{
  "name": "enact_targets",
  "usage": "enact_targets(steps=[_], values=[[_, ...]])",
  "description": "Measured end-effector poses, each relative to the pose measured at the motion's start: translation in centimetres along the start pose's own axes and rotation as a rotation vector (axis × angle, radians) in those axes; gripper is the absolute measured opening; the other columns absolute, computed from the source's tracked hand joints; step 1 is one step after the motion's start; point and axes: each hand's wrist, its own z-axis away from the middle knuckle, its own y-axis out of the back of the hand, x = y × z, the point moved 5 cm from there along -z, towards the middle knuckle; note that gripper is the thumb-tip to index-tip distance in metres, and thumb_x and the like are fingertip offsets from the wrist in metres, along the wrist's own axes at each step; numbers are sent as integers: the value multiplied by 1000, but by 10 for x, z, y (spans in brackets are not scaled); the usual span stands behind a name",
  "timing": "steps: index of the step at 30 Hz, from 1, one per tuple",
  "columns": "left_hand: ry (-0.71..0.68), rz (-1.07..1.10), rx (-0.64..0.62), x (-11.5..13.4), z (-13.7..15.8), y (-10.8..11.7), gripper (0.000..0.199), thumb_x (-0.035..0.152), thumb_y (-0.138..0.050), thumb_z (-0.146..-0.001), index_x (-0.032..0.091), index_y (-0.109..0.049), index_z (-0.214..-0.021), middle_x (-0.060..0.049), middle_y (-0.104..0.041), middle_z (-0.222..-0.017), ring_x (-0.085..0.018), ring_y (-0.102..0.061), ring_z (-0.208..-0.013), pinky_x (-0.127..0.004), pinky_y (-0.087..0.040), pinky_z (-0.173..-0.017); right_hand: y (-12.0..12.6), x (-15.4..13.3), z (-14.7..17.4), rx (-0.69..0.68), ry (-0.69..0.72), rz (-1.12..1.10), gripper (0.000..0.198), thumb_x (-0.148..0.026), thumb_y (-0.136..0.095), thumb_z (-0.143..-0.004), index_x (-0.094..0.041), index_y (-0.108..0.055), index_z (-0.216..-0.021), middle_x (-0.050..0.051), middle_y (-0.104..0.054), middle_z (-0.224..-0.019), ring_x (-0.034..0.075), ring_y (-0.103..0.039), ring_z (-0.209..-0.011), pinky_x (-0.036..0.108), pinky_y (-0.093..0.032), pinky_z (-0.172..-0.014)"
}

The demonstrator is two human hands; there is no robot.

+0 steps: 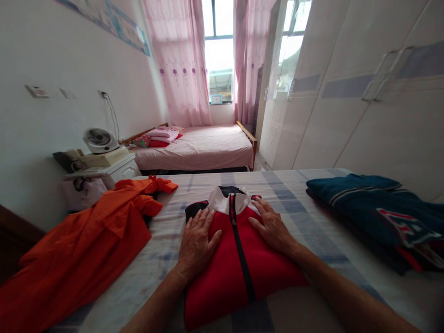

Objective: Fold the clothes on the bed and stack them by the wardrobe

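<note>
A folded red jacket (222, 259) with a white collar, dark shoulder parts and a black front zip lies on the bed in front of me, collar away from me. My left hand (198, 240) rests flat on its upper left side, fingers stretched toward the shoulder. On the upper right side lies my right hand (272, 226), also flat, its fingertips near the white collar. Neither hand grips the cloth. The underside of the jacket is hidden.
An orange garment (114, 226) is spread along the left of the striped bed sheet (294, 203). Folded dark clothes, a teal one (367, 203) on top, are stacked at the right. Beyond are a fan (100, 140), a pink bed (208, 148) and a white wardrobe (329, 115).
</note>
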Motion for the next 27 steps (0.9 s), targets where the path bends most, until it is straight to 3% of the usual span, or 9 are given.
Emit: enact_targets(steps=[3,7,9,14,18,23,27], values=[[-8,10,23,-1,0,-1,57,47,-36,-89,22,-34,-140,-6,-35,-145,-24,-27,-136,-47,-25,-110,16,21,8,23,-293,-273,62,-40,-48,-81,-13,-38,-136,13,-32,-142,24,-30,-133,44,-29,-109],[-2,13,28,0,1,-1,56,47,-36,-89,21,-35,-139,-6,-35,-145,-25,-28,-136,-48,-25,-110,30,34,32,-138,-616,-892,61,-37,-62,-74,-13,-44,-127,15,-46,-131,22,-53,-114,33,-52,-84],[6,21,27,0,1,-1,56,47,-37,-88,20,-37,-138,-6,-36,-145,-25,-28,-136,-48,-25,-110,33,29,39,-235,-665,-1152,51,-31,-67,-71,-14,-51,-116,13,-55,-121,19,-59,-103,28,-54,-76],[5,83,48,-3,0,1,54,46,-36,-89,19,-40,-136,-8,-39,-142,-24,-30,-135,-47,-26,-110,23,7,32,-499,-732,-1531,33,-33,-57,-82,-8,-55,-105,9,-66,-95,14,-64,-87,29,-50,-88],[7,136,60,-10,-1,0,51,43,-32,-91,18,-43,-134,-7,-42,-141,-22,-33,-134,-45,-28,-110,7,-11,24,-555,-794,-1616,33,-38,-52,-85,-7,-57,-95,7,-67,-80,15,-65,-83,30,-50,-87],[12,182,61,-20,-5,-6,55,46,-30,-89,16,-46,-131,-7,-45,-139,-22,-34,-133,-43,-28,-111,0,-20,19,-470,-681,-1498,38,-46,-58,-78,-11,-59,-91,4,-66,-80,14,-63,-80,25,-50,-83],[51,321,77,-30,-8,-8,57,52,-30,-85,17,-49,-127,-6,-48,-136,-22,-37,-131,-42,-28,-112,-5,-11,8,-409,-637,-1193,15,-23,-57,-76,-10,-59,-84,1,-61,-65,10,-57,-58,23,-51,-67]])
